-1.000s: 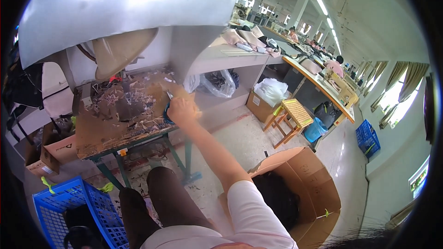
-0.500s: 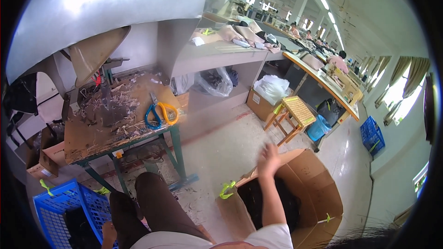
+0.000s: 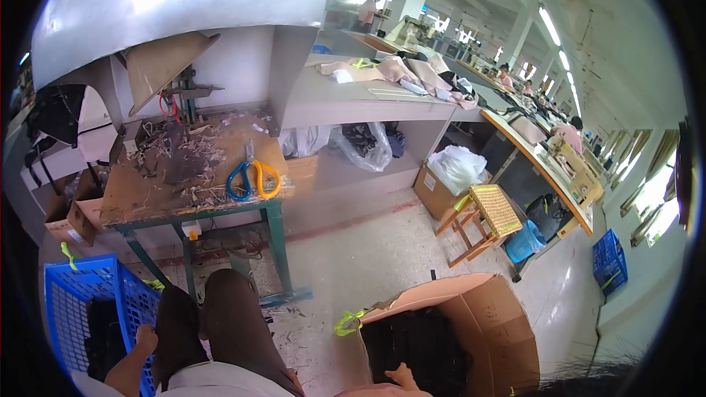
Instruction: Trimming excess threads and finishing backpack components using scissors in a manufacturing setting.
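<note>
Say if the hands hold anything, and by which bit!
Can't tell: left hand is by the blue basket, right hand over black things in the cardboard box; no grip shows.

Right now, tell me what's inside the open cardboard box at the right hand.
The cardboard box holds a pile of black material, with the right hand over it. Whatever lies beneath the top layer is covered and cannot be seen.

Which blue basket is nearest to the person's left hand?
The lower-left blue basket, with black material inside: the left hand is beside it. The other blue basket stands far away at right, near the wall.
</note>
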{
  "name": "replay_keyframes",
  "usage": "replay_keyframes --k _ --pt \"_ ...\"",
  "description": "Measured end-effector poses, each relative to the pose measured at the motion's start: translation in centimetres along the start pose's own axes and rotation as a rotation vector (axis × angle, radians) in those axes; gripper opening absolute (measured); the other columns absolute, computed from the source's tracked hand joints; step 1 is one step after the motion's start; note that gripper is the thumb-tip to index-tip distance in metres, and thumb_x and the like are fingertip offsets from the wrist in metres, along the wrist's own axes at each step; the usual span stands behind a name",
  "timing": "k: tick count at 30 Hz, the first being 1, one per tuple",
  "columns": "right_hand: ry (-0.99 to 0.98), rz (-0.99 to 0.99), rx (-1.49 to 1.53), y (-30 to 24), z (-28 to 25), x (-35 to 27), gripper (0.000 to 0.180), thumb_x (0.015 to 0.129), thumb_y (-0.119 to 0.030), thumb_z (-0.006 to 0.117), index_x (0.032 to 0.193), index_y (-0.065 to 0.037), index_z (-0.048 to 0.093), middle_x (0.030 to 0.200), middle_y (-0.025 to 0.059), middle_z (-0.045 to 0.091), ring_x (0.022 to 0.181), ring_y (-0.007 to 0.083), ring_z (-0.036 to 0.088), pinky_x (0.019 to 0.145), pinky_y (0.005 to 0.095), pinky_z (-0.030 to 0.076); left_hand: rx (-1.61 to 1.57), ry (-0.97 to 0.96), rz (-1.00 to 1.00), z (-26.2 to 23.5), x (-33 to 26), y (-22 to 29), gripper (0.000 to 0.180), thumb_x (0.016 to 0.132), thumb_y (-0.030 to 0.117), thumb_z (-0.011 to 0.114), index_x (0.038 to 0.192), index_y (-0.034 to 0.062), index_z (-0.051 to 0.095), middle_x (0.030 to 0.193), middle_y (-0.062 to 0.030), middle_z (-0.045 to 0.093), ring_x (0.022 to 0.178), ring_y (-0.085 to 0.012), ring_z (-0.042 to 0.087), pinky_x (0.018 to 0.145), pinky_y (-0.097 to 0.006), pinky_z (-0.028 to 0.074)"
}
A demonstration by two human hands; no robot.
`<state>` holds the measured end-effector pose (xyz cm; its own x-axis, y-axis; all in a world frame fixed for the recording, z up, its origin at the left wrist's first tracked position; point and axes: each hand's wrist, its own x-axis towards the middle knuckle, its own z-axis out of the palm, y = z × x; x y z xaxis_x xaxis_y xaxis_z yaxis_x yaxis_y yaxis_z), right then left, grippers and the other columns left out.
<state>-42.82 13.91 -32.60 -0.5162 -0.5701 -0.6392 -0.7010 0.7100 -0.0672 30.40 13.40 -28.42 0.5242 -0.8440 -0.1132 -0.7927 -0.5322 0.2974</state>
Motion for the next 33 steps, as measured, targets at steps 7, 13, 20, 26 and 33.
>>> replay_keyframes --k 7,13,20,26,33 --pt "-0.021 0.026 0.137 -1.8 6.4 2.8 0.073 0.062 -0.035 0.068 0.119 0.000 0.036 0.107 0.0245 0.051 0.102 0.0361 0.049 0.082 0.0403 0.044 -0.113 0.142 -0.261 -1.6 -2.8 1.2 0.018 0.068 0.009 0.047 0.071 -0.0026 0.060 0.075 -0.0253 0.058 0.076 -0.0386 0.058 0.065 -0.045 0.045" --pt "-0.104 -0.062 -0.052 1.6 17.7 8.9 0.080 0.072 -0.043 0.057 0.130 -0.001 0.022 0.120 0.0275 0.040 0.108 0.0400 0.043 0.089 0.0424 0.037 -0.106 0.081 -0.340 -1.3 -1.8 1.5 0.018 0.068 0.011 0.047 0.070 -0.0029 0.059 0.077 -0.0253 0.058 0.080 -0.0391 0.057 0.067 -0.045 0.044" --pt "0.040 -0.160 -0.304 0.4 16.8 5.8 0.047 0.076 -0.025 0.048 0.116 -0.002 0.042 0.110 0.0211 0.049 0.096 0.0353 0.052 0.080 0.0411 0.044 -0.102 0.084 -0.306 -1.3 -1.8 0.6 0.020 0.070 0.012 0.045 0.068 -0.0020 0.060 0.073 -0.0235 0.059 0.073 -0.0383 0.058 0.063 -0.046 0.044" --pt "0.164 -0.013 -0.115 -1.9 11.7 1.4 0.030 0.066 -0.016 0.060 0.093 -0.005 0.056 0.106 0.0148 0.049 0.095 0.0336 0.051 0.080 0.0398 0.045 -0.126 0.061 -0.299 -2.1 -1.9 1.2 0.020 0.070 0.012 0.045 0.067 -0.0011 0.060 0.069 -0.0234 0.059 0.068 -0.0379 0.059 0.060 -0.047 0.044" --pt "0.081 -0.076 -0.088 -1.8 11.5 2.0 0.031 0.067 -0.016 0.058 0.096 -0.004 0.056 0.108 0.0164 0.050 0.096 0.0340 0.051 0.082 0.0404 0.044 -0.090 0.105 -0.215 -1.2 -1.7 -0.2 0.021 0.070 0.012 0.045 0.064 -0.0015 0.060 0.068 -0.0234 0.058 0.068 -0.0386 0.058 0.058 -0.047 0.042"
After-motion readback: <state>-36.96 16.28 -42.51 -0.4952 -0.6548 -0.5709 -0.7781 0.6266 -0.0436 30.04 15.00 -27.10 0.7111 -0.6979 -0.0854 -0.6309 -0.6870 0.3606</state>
